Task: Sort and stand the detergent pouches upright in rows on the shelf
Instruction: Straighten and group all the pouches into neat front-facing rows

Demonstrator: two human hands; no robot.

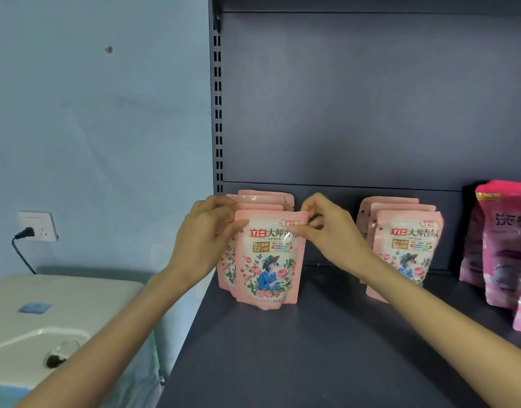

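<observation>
My left hand [205,232] and right hand [330,231] pinch the top corners of the front pale-pink floral plastic pouch [268,272]; four pouches stand at the left edge of the dark grey metal shelf [312,354], three beside.

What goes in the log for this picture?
step: standing front pink pouch | left hand: pinches top-left corner | right hand: pinches top-right corner | pouch: upright on shelf

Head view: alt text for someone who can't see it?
The left hand and right hand pinch the top corners of the front pale pink floral detergent pouch, upright on the dark grey metal shelf. A matching row of pouches stands to its right.
</observation>
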